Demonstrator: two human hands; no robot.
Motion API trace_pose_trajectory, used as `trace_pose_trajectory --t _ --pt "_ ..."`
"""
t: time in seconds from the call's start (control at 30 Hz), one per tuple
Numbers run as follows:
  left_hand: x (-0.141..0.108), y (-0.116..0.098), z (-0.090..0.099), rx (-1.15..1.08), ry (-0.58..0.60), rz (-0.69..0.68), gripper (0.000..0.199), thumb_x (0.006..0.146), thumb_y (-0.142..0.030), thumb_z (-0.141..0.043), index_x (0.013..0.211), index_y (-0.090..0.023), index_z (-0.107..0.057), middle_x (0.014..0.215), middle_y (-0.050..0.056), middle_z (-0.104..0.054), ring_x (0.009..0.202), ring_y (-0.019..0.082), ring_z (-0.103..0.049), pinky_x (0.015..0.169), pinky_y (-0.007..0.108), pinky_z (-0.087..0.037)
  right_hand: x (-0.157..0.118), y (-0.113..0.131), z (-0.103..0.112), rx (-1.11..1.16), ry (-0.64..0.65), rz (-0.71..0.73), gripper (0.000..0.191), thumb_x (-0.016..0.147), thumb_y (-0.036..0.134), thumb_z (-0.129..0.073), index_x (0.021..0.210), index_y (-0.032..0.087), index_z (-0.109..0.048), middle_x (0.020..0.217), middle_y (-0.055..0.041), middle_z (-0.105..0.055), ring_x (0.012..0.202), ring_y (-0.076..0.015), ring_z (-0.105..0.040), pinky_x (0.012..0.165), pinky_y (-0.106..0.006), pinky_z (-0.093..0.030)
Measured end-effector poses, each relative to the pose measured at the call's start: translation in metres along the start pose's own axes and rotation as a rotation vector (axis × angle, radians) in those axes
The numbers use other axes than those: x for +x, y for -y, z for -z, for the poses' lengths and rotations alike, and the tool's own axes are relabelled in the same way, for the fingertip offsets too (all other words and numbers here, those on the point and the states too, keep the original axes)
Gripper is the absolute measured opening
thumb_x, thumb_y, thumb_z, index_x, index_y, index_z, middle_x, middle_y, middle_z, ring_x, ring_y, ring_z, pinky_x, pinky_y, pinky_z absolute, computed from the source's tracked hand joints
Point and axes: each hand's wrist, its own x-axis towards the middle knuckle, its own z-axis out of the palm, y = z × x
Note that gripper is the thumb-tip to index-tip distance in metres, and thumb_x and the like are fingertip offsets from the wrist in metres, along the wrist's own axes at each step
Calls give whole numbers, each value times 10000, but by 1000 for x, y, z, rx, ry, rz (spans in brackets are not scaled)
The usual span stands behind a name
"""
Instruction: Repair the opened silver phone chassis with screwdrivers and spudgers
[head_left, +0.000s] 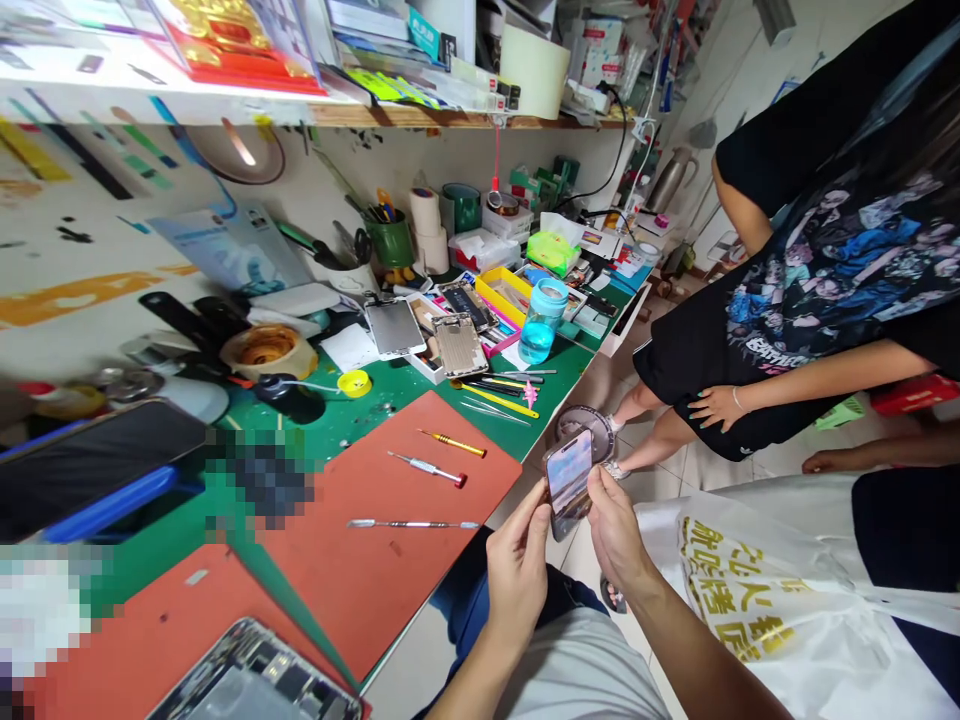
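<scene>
A smartphone (pixel 569 477) with a lit screen is held between both hands, just off the table's front edge. My left hand (pixel 519 560) grips its left side between thumb and fingers. On the phone's right side, my right hand (pixel 616 515) is closed, thumb near the edge. On the orange mat (pixel 405 590) lie a yellow screwdriver (pixel 453 443), a silver screwdriver with a red end (pixel 427 468) and a thin metal pry tool (pixel 412 525). An opened phone with bare inner parts (pixel 259 680) rests at the lower left.
A blue-lidded water bottle (pixel 543 322) stands near the table edge, beside phone housings (pixel 459 345) and a yellow tray (pixel 504 296). Tweezers and pens lie before them. A shelf (pixel 360 112) overhangs the table. People stand at right; a white bag (pixel 810 560) is close to my right arm.
</scene>
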Motion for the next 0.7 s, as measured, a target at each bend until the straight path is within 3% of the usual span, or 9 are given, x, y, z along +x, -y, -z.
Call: trace_pose_trajectory --t 0.13,0.27,0.7 --pt "11 -21 5 -74 -35 123 444 1014 -552 -696 1271 -212 -822 1314 110 -786 1237 317 -760 1108 417 -605 -12 4 -8 75 23 -132 494 954 605 -767 1291 244 -767 1258 -85 -807 1259 -295 -709 1083 -434 -557" --pt "18 -37 7 -93 -61 156 414 953 -534 -774 1204 -214 -849 1244 100 -809 1175 322 -787 1061 409 -636 -21 8 -11 114 47 -209 442 954 564 -791 1269 254 -786 1285 -74 -805 1291 -294 -707 1121 -446 -546" --pt "19 -44 9 -216 -94 243 441 884 -530 -857 1183 -207 -851 1238 109 -801 1145 326 -797 1029 397 -657 -37 17 -16 159 48 -268 406 942 509 -827 1260 258 -802 1307 -68 -804 1282 -293 -722 1143 -447 -534"
